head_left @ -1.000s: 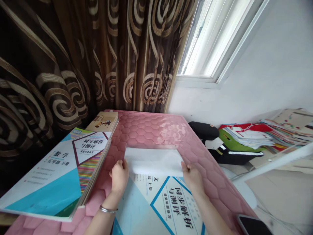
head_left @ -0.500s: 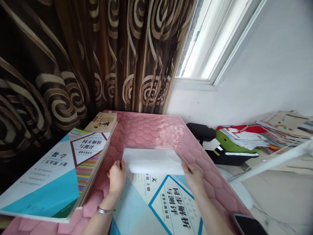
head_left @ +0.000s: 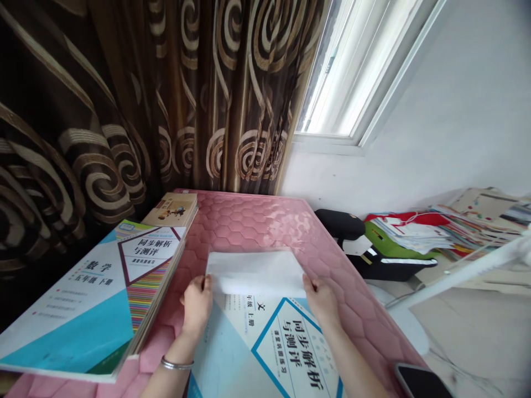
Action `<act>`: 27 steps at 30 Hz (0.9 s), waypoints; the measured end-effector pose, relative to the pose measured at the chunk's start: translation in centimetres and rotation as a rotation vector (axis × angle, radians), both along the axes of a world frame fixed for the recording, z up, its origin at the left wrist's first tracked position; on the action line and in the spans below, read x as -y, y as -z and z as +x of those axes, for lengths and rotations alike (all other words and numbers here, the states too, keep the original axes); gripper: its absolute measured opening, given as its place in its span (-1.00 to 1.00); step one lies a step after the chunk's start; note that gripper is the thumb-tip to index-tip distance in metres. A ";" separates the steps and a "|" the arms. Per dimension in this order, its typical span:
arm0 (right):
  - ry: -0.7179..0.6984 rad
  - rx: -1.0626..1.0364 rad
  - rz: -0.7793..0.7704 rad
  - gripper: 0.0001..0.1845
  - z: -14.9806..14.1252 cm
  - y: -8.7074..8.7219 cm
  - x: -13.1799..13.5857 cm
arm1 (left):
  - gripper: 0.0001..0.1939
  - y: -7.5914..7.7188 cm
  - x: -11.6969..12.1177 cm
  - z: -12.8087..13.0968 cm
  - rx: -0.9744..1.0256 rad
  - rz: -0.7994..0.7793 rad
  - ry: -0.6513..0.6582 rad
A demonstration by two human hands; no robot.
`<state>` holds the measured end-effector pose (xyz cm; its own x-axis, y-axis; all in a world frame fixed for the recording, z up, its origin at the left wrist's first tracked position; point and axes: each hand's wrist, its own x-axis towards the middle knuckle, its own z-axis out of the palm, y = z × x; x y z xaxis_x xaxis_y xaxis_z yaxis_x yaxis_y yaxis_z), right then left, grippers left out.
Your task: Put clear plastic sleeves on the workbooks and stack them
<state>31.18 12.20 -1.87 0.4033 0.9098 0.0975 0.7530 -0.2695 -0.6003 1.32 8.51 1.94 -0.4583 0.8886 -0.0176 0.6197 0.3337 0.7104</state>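
A workbook [head_left: 232, 354] with a light blue and white cover lies in front of me, turned sideways. Across its far end is a smooth white sheet [head_left: 255, 272]; whether it is paper or film I cannot tell. My left hand [head_left: 198, 301] pinches the sheet's left edge, thumb and fingers closed, and a silver bracelet is on that wrist. At the opposite edge my right hand [head_left: 321, 301] pinches the sheet the same way. The near end of the workbook runs out of view between my forearms.
Left on the pink padded table [head_left: 244, 215] lies a stack of workbooks [head_left: 78, 309], with tan booklets [head_left: 173, 210] behind. A phone [head_left: 421, 381] lies at the near right. Beyond stand a white lamp [head_left: 452, 284], a black case [head_left: 340, 223] and piled papers [head_left: 409, 232]. A patterned curtain [head_left: 232, 99] hangs behind.
The camera view has shifted slightly. Both hands keep their grip on the white sheet's edges, and the right hand appears a little further left.
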 end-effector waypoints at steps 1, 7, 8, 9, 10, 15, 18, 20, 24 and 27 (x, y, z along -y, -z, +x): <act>-0.003 -0.046 0.026 -0.54 0.1 0.0 0.1 | -0.67 0.0 0.0 0.0 -0.010 -0.014 -0.003; -0.022 -0.192 0.095 -0.52 0.7 0.0 0.3 | -0.67 0.3 -0.4 0.2 -0.063 -0.035 -0.013; -0.017 -0.170 0.090 -0.53 0.6 0.0 0.3 | -0.67 0.4 -0.5 0.2 -0.075 -0.040 -0.015; -0.011 -0.146 0.084 -0.53 0.5 0.0 0.2 | -0.66 0.4 -0.5 0.2 -0.086 -0.048 -0.014; -0.006 -0.125 0.076 -0.54 0.5 0.0 0.1 | -0.66 0.5 -0.6 0.1 -0.096 -0.057 -0.013; 0.003 -0.011 0.015 -0.59 0.0 0.0 0.0 | -0.70 0.7 -0.7 0.0 -0.120 -0.080 -0.016; -0.002 0.032 -0.016 -0.60 -0.1 -0.2 0.2 | -0.71 0.8 -0.7 0.1 -0.125 -0.069 -0.020; -0.007 0.048 -0.022 -0.60 -0.1 -0.3 0.2 | -0.71 0.9 -0.7 0.1 -0.129 -0.056 -0.024; -0.007 0.083 -0.035 -0.58 -0.2 -0.4 0.1 | -0.68 1.1 -0.8 0.1 -0.144 -0.048 -0.029; 0.006 0.108 -0.058 -0.59 -0.4 -0.6 0.0 | -0.66 1.0 -0.9 0.1 -0.144 -0.058 -0.023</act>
